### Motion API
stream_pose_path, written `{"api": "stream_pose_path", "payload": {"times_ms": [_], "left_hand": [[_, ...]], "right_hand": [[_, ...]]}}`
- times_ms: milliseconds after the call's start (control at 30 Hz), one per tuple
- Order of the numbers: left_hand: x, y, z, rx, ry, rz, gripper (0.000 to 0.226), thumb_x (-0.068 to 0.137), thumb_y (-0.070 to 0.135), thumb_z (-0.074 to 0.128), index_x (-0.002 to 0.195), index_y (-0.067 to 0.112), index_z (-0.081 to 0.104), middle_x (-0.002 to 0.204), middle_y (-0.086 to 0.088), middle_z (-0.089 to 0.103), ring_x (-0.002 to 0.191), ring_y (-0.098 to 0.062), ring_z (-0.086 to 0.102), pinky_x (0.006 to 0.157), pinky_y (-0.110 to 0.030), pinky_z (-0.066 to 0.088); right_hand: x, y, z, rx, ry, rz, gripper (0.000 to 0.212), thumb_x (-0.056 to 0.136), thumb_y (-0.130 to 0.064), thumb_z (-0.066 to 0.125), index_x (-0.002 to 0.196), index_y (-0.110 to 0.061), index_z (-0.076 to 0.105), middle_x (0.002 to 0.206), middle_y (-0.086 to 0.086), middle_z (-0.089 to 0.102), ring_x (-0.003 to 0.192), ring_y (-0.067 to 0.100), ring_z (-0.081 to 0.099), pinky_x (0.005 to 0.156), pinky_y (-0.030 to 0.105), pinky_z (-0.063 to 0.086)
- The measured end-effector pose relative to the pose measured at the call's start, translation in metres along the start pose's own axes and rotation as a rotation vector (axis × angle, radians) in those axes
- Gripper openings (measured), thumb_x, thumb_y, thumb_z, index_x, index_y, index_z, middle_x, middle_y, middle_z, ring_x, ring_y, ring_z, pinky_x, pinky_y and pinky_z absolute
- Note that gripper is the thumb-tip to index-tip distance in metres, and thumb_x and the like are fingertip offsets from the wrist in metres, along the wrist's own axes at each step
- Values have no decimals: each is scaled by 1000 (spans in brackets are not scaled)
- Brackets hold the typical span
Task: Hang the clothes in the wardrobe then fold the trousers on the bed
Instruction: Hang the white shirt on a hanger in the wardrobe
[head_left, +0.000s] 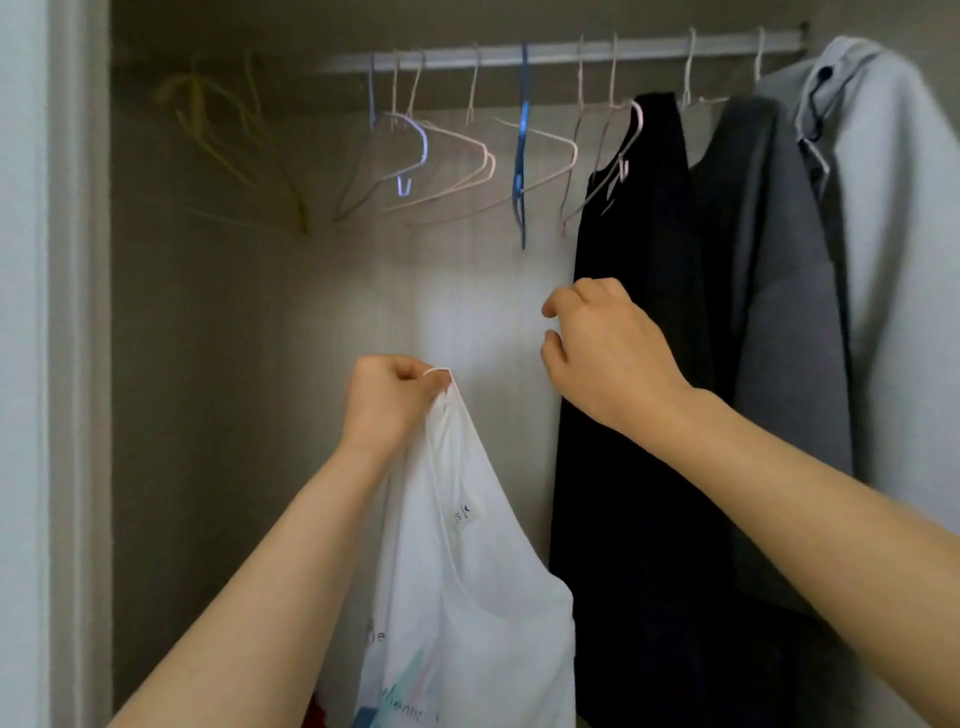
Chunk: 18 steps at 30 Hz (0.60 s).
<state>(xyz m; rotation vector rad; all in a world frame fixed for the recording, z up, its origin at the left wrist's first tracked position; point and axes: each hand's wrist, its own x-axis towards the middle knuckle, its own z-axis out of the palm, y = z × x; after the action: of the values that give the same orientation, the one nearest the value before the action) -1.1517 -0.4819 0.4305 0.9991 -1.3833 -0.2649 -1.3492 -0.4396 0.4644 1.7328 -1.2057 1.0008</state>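
The left hand (387, 402) has its grip pinched on the white shirt (467, 597), held low before the wardrobe rail (571, 52); the shirt's hem is cut off. Its neck label (464, 514) and printed lettering are too blurred to read. The right hand (602, 348) hangs loosely curled, holding nothing, beside a black garment (639, 364).

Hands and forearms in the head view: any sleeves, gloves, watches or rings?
None visible. The left hand and right hand are bare, with both forearms uncovered down to the frame edge. No gloves, wristband, watch or ring shows on the sides facing the camera.
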Motion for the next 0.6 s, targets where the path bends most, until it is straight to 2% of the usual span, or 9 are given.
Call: {"api": "stream_pose_path", "payload": {"times_ms": [33, 100, 167, 267, 333, 400, 467, 600], "left_hand": [[7, 4, -1, 27, -13, 20, 17, 84, 14, 73, 69, 5, 73, 47, 12, 55, 41, 3, 43, 47, -13, 36], [23, 11, -4, 81, -46, 54, 16, 84, 17, 74, 68, 13, 73, 52, 9, 59, 39, 3, 45, 47, -14, 37], [37, 19, -8, 129, -62, 86, 14, 84, 18, 74, 71, 13, 75, 53, 5, 59, 38, 0, 44, 47, -19, 37], [54, 31, -13, 204, -52, 161, 14, 84, 21, 74, 74, 11, 77, 42, 11, 54, 40, -1, 46, 49, -21, 38], [63, 37, -19, 309, -71, 230, 21, 86, 25, 73, 67, 14, 73, 45, 8, 54, 47, -5, 48, 57, -24, 37], [73, 41, -26, 442, -77, 299, 29, 87, 29, 71, 61, 16, 68, 52, 1, 57, 58, -15, 53, 61, -27, 40], [82, 44, -31, 536, -73, 339, 28, 88, 34, 68, 66, 17, 70, 59, -2, 63, 69, -25, 61, 66, -30, 48], [85, 54, -33, 720, -73, 355, 24, 89, 45, 62, 79, 26, 72, 69, 1, 65, 79, -29, 63, 69, -33, 51]], "right_hand": [[11, 2, -6, -8, 33, 7, 28, 95, -19, 47, 115, -4, 59, 114, 10, 57, 114, 26, 45, 86, 38, 48], [33, 5, -18, -51, 107, -8, 29, 93, -19, 48, 114, -3, 61, 114, 12, 56, 115, 29, 45, 87, 40, 47], [56, 7, -33, -117, 182, -30, 30, 91, -20, 50, 112, -2, 62, 114, 13, 57, 114, 32, 45, 86, 41, 47], [86, 12, -54, -223, 236, -12, 28, 91, -21, 50, 110, -4, 60, 114, 14, 55, 113, 33, 44, 82, 39, 41], [103, 17, -61, -308, 222, -17, 26, 89, -18, 51, 109, -3, 58, 115, 15, 53, 113, 34, 42, 78, 37, 35], [119, 22, -65, -384, 192, -27, 24, 88, -14, 53, 107, -1, 57, 117, 18, 52, 115, 37, 41, 78, 39, 34], [135, 26, -69, -423, 149, -13, 26, 87, -12, 54, 110, 1, 55, 120, 21, 51, 118, 38, 40, 84, 43, 38], [164, 35, -67, -520, 13, 36, 33, 88, -10, 54, 119, 1, 50, 127, 23, 47, 125, 40, 36, 93, 45, 38]]}}
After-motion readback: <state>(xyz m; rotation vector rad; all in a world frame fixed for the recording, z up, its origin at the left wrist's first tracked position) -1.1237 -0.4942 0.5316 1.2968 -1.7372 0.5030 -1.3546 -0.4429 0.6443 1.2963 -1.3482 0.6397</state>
